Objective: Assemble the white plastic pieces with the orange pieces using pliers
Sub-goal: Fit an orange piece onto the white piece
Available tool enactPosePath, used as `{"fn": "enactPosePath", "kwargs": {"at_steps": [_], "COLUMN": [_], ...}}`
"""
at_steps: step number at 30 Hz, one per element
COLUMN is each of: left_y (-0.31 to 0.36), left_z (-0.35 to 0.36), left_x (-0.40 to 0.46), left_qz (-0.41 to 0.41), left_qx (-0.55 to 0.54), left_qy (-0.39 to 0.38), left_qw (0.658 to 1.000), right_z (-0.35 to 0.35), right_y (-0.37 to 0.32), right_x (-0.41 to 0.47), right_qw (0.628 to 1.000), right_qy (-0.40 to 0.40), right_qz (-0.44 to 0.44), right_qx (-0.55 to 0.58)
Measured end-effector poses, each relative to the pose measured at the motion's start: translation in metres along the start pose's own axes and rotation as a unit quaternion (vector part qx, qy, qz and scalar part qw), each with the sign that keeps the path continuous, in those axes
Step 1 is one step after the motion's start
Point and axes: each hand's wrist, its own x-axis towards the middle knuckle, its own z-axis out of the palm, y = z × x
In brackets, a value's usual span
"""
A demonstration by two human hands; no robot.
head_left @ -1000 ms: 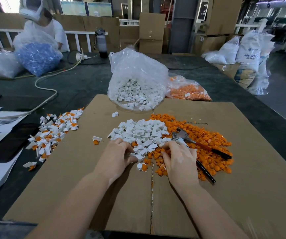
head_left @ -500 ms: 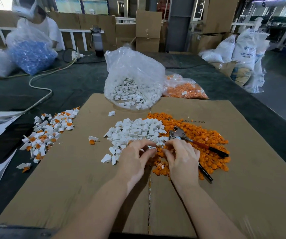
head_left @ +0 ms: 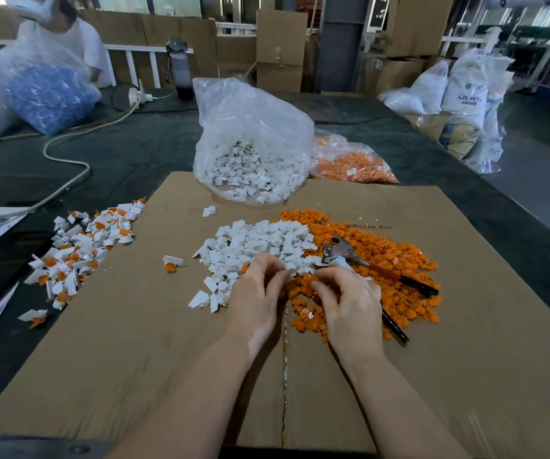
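A heap of loose white plastic pieces [head_left: 260,243] lies on the cardboard sheet [head_left: 128,342], touching a wider heap of orange pieces [head_left: 396,260] on its right. Pliers [head_left: 343,251] with dark handles rest on the orange heap. My left hand [head_left: 257,293] hovers at the near edge of the white heap, fingers curled, pinching a small white piece. My right hand [head_left: 349,303] is close beside it with curled fingers pinching something small; what it holds is hidden. A pile of joined white-and-orange pieces [head_left: 81,246] sits at the cardboard's left edge.
A clear bag of white pieces [head_left: 250,154] stands behind the heaps, with a bag of orange pieces [head_left: 353,160] to its right. One joined piece [head_left: 171,262] lies alone on the cardboard. A cable [head_left: 68,180] crosses the dark table. A person sits far left behind a blue-filled bag [head_left: 48,94].
Both hands have lifted off the heaps and drawn together above the near edge, fingertips now almost meeting. Several white pieces were pushed toward the front left of the heap.
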Motion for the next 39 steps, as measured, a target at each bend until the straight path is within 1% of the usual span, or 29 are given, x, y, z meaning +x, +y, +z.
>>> {"fn": "enactPosePath", "kwargs": {"at_steps": [3, 6, 8, 14, 16, 20, 22, 29, 34, 36, 39], "left_y": [-0.0005, 0.0001, 0.0007, 0.0058, 0.0073, 0.0045, 0.0026, 0.0013, 0.0017, 0.0016, 0.0024], "left_z": [0.0009, -0.0008, -0.002, -0.003, -0.0038, -0.0033, -0.0022, -0.0011, 0.0, -0.0006, -0.0023], "left_x": [-0.0006, -0.0026, -0.0038, -0.0042, -0.0037, -0.0024, -0.0023, -0.0033, -0.006, -0.006, -0.0049], "left_qz": [0.012, 0.03, 0.034, -0.012, -0.006, 0.012, 0.03, 0.06, 0.064, 0.057, 0.023], "left_qx": [0.001, 0.022, 0.016, -0.076, -0.061, 0.011, 0.03, 0.046, 0.043, 0.04, 0.008], "left_qy": [-0.008, -0.039, -0.05, -0.032, -0.039, -0.05, -0.049, -0.062, -0.075, -0.078, -0.063], "left_qw": [1.0, 0.999, 0.998, 0.997, 0.997, 0.999, 0.998, 0.995, 0.994, 0.995, 0.998], "right_z": [-0.0013, -0.001, -0.0004, 0.002, 0.0022, 0.0016, 0.0014, 0.0027, 0.0031, 0.0028, 0.0013], "right_y": [-0.001, -0.0013, -0.0015, -0.0011, -0.0005, -0.0004, -0.0008, 0.001, 0.0018, 0.0017, -0.0006], "right_x": [-0.0003, 0.0002, 0.0002, -0.0016, -0.0017, -0.002, -0.0019, -0.0018, -0.0026, -0.0019, -0.0016], "right_qw": [1.0, 1.0, 0.999, 0.998, 0.998, 0.997, 0.997, 0.998, 0.999, 0.999, 0.999], "right_qy": [-0.009, -0.017, -0.016, -0.007, -0.006, -0.009, -0.008, -0.018, -0.025, -0.027, -0.021], "right_qz": [-0.001, -0.01, -0.017, -0.03, -0.032, -0.039, -0.04, -0.019, -0.022, -0.02, -0.027], "right_qx": [-0.004, -0.022, -0.033, -0.051, -0.055, -0.062, -0.06, -0.051, -0.038, -0.026, 0.008]}}
